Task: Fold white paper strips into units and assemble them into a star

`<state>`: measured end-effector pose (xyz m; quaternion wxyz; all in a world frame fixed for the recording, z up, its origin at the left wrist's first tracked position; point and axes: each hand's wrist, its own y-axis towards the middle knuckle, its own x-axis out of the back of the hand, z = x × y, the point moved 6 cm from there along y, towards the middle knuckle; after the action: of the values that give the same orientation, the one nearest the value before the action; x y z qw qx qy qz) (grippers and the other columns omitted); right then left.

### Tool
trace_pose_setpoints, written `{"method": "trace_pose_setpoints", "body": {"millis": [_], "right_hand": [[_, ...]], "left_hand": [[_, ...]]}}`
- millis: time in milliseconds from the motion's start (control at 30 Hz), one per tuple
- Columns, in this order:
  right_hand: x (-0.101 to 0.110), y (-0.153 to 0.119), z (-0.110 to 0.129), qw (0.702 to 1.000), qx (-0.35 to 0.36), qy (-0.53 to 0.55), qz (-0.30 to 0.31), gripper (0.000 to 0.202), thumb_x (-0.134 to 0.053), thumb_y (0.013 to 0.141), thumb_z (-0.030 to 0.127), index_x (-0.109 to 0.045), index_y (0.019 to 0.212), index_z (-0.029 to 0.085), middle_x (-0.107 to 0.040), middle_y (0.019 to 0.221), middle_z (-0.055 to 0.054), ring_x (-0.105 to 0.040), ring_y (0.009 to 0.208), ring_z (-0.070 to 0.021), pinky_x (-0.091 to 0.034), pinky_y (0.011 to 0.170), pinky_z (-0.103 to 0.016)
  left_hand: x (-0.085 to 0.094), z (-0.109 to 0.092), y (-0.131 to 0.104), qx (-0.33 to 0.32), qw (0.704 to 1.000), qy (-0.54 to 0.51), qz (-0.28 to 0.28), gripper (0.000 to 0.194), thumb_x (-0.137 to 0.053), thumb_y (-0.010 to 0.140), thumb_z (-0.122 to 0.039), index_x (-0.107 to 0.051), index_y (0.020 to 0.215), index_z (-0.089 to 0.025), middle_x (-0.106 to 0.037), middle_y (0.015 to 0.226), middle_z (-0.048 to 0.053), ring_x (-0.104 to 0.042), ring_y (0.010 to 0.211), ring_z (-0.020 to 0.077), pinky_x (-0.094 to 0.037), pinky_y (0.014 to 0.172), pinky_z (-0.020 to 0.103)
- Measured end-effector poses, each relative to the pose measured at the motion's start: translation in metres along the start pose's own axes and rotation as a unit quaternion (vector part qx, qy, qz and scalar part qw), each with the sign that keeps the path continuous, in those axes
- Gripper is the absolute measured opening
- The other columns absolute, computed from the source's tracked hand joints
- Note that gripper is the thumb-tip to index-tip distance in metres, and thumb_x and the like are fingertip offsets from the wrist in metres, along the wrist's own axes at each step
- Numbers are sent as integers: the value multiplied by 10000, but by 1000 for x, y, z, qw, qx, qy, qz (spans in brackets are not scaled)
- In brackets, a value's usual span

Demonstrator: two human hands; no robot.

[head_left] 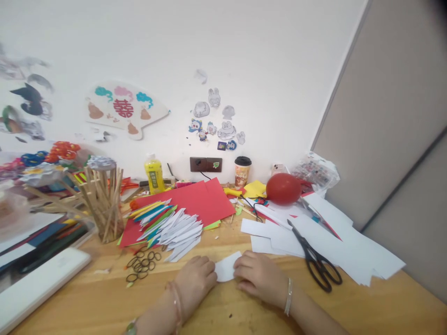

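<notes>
Between my two hands, low centre of the head view: white slip (226,268), near side of the desk (223,309). Left hand (195,283) is at its left end, right hand (261,280) at its right. Both touching, so neither is nearer; no reach left to cover on either side. Visible length runs roughly side to side, right end angled a bit toward the wall (279,56). Ends are under the fingers, so I can't read its full length

Fingers: both sets bent in and gripping the slip, as I read it. Left thumb hidden, so can't confirm a full pinch there. Middle stretch is bare and slightly bowed; can't tell if it's touching wood

Surroundings: folded pieces (183,231) sit beyond the left hand, bands (142,264) left of it, scissors (314,260) out to the right, clear of the right hand
</notes>
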<state>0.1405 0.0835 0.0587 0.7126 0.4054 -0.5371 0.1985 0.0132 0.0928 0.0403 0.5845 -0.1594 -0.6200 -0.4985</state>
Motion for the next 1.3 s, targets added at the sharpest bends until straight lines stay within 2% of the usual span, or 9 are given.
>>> {"method": "trace_pose_setpoints", "body": {"millis": [100, 200, 367, 467, 633, 767, 933, 1067, 1300], "right_hand": [[-1, -1, -3, 1000, -10, 15, 10, 128, -598, 781, 257, -584, 889, 190, -622, 941, -22, -496, 836, -157, -377, 699, -269], [-4, 1, 2, 1000, 7, -1, 8, 102, -501, 841, 227, -591, 811, 188, -628, 822, -21, -495, 754, -149, -364, 651, -268], [-6, 1, 8, 999, -15, -30, 17, 188, -428, 841, 180, -568, 716, 168, -569, 688, -37, -464, 673, -155, -344, 589, -272], [-4, 1, 5, 998, -66, 11, 15, 127, -454, 823, 171, -550, 740, 167, -567, 765, -40, -471, 734, -157, -369, 635, -268], [-3, 1, -3, 984, -142, 110, -2, 102, -494, 784, 83, -539, 762, 172, -575, 895, -32, -472, 873, -152, -393, 776, -272], [-1, 2, -5, 979, -139, 150, -1, 94, -556, 763, 86, -572, 746, 177, -594, 924, -24, -483, 901, -147, -401, 812, -272], [-4, 0, -9, 991, -73, 110, -18, 125, -520, 822, 150, -612, 744, 180, -639, 883, -34, -507, 864, -152, -421, 772, -278], [-12, -3, -9, 998, -23, 64, -19, 166, -469, 853, 162, -615, 777, 178, -655, 860, -34, -529, 798, -152, -434, 712, -274], [-1, -1, -10, 983, -129, 131, -30, 120, -500, 770, 68, -558, 740, 169, -596, 909, -43, -519, 860, -146, -424, 757, -267]], "left_hand": [[1, 2, -2, -4, 999, -34, 16, 242, -410, 875, -157, -545, 675, -167, -579, 684, -3, -519, 644, 119, -399, 584, 211], [11, -1, 0, -11, 999, -48, 22, 285, -322, 901, -135, -561, 751, -172, -574, 705, -8, -526, 641, 98, -410, 572, 175], [33, -27, 6, -88, 994, 23, -53, 208, -339, 896, -158, -546, 920, -160, -589, 754, 34, -528, 693, 149, -439, 621, 265], [28, -54, 3, -121, 989, 38, -81, 149, -407, 857, -151, -556, 854, -162, -583, 698, 30, -522, 652, 152, -433, 610, 283], [10, -80, 0, -86, 992, 46, -83, 158, -456, 807, -129, -561, 692, -156, -597, 628, 24, -548, 644, 160, -443, 618, 289], [7, -71, -2, -61, 993, 64, -84, 107, -503, 792, -184, -596, 817, -136, -655, 898, 70, -561, 909, 226, -431, 781, 364], [-9, -63, -8, -42, 997, 65, -18, 200, -509, 815, -246, -594, 948, -122, -655, 965, 92, -562, 952, 237, -430, 799, 385], [-5, -65, -10, -46, 998, 45, -22, 183, -497, 799, -166, -602, 942, -118, -659, 972, 99, -585, 915, 231, -457, 779, 374], [11, -78, -5, -79, 995, 2, -54, 206, -417, 816, -94, -610, 848, -160, -665, 910, 67, -566, 950, 205, -454, 839, 364]]}}
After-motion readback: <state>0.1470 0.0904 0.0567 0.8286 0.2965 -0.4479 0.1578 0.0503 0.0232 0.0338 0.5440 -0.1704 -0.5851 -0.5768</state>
